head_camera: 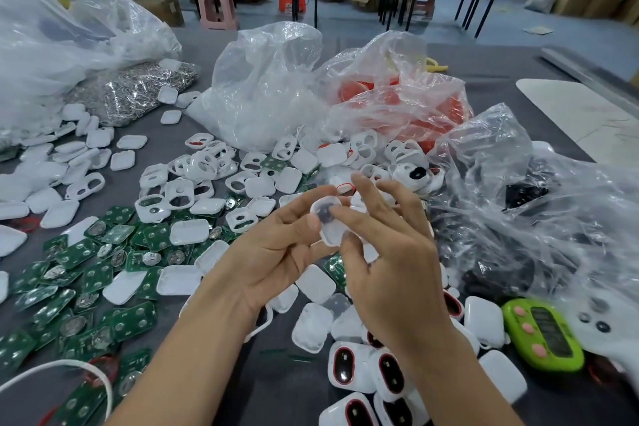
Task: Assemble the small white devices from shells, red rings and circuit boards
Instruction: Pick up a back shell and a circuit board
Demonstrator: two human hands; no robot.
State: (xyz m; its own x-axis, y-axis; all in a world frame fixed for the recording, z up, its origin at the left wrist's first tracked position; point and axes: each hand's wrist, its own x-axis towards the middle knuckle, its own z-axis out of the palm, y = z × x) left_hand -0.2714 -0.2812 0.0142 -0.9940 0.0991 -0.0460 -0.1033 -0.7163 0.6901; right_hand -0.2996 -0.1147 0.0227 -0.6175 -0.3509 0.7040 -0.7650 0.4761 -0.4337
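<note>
- The left hand [273, 249] is palm up above the middle of the table [283, 391]. Its fingers curl under a white shell [328, 225] and its thumb lies on the shell's near edge.
- The right hand [394, 273] pinches the same shell from the other side — forefinger on top, thumb at the lower edge, the other fingers spread upward.
- The shell is held clear of the table between both hands, and a dark round part shows in its face.
- Green circuit boards [86, 273] lie scattered to the left.
- Open white frames [193, 169] are heaped beyond the hands.
- Finished devices [349, 370] — white with red rings round dark windows — lie near the right wrist.
- A clear bag of red rings [415, 104] stands at the back.
- A green timer [543, 339] lies at the right.
</note>
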